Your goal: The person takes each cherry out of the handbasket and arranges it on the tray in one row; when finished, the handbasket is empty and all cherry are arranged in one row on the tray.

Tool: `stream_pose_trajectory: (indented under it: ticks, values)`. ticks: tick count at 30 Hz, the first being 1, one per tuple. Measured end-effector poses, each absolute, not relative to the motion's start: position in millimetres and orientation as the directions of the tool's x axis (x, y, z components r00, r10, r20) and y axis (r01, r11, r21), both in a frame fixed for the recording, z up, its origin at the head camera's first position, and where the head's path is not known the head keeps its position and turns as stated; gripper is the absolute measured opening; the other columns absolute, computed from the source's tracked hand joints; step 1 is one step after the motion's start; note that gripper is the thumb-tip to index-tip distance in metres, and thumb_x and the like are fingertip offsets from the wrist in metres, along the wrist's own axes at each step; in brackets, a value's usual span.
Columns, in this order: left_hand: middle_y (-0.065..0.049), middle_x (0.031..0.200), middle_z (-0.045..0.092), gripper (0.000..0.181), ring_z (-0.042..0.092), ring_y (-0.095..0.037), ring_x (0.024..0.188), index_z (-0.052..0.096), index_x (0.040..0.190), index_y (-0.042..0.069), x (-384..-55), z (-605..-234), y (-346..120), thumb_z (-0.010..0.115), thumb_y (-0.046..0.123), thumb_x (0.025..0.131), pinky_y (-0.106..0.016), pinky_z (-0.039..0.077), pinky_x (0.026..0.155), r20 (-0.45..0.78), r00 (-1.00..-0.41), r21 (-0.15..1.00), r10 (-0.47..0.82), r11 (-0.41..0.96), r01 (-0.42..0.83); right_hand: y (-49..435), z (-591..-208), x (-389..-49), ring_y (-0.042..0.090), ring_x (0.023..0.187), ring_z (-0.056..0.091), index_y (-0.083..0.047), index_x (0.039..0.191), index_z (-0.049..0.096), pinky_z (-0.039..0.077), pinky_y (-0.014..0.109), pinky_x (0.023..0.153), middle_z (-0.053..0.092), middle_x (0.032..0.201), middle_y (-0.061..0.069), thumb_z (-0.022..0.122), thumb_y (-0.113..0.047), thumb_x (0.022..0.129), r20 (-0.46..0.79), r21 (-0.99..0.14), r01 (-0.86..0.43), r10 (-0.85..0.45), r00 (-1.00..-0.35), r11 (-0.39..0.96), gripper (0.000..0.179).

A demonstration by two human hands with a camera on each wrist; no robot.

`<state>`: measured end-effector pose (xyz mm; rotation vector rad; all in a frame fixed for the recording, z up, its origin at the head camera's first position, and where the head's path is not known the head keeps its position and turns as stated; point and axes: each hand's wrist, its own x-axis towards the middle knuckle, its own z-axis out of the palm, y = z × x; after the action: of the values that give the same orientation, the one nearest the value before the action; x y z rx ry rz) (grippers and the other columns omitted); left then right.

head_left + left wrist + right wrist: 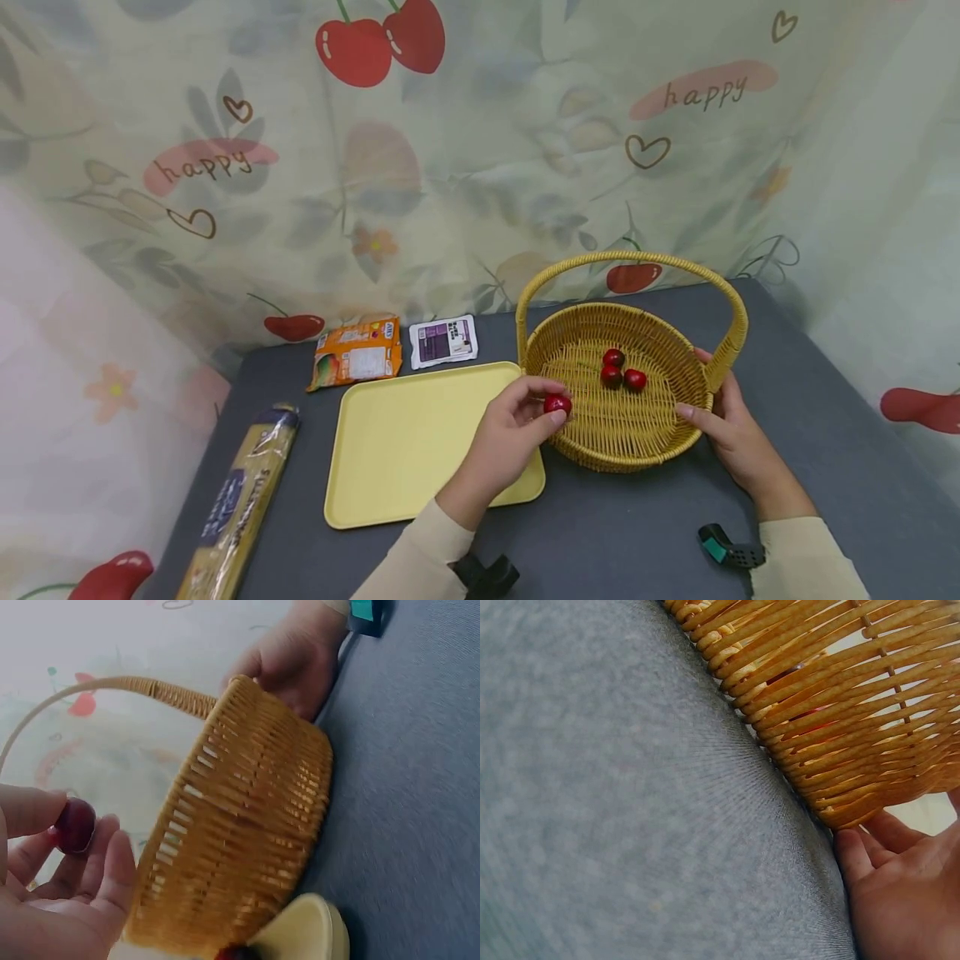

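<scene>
Over the near left rim of a round wicker basket (pixel 581 327), my left hand (pixel 501 437) pinches a dark red cherry (pixel 557 403) between thumb and fingers. The left wrist view shows this cherry (pixel 75 826) from the side, clear of the basket wall. My right hand (pixel 738 437) grips the basket's right side, thumb over the rim and fingers around the outside below the handle (pixel 633 254). Inside the basket, three cherries (pixel 612 377) lie close together, one with a green stem. Under my left forearm, a yellow tray (pixel 420 446) is partly hidden.
At the tray's corner a red thing (pixel 237 952) shows in the left wrist view. An orange snack packet (pixel 358 354) and a white-purple packet (pixel 443 341) lie behind the tray. A long pack of noodles (pixel 243 504) lies at the left. A patterned cloth (pixel 480 167) hangs behind.
</scene>
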<state>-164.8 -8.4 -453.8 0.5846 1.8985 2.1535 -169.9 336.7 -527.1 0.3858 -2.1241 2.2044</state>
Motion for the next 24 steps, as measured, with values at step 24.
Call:
stream_pose_trajectory:
  ticks: [24]
  values:
    - [-0.009, 0.119, 0.074, 0.027, 0.068, -0.029, 0.102, 0.076, 0.127, 0.006, -158.8, -502.8, -98.4, 0.081, 0.014, 0.101, -0.028, 0.058, 0.083, 0.049, -0.989, 0.982, 0.140, 0.176, 0.073, 334.9, -525.2, -167.8, 0.019, 0.136, 0.056, -0.013, 0.173, 0.013, 0.053, 0.023, 0.097, 0.033, 0.158, 0.027, 0.056, 0.006, 0.108, 0.228, -0.973, -0.222, -0.124, -0.966, -0.065, 0.080]
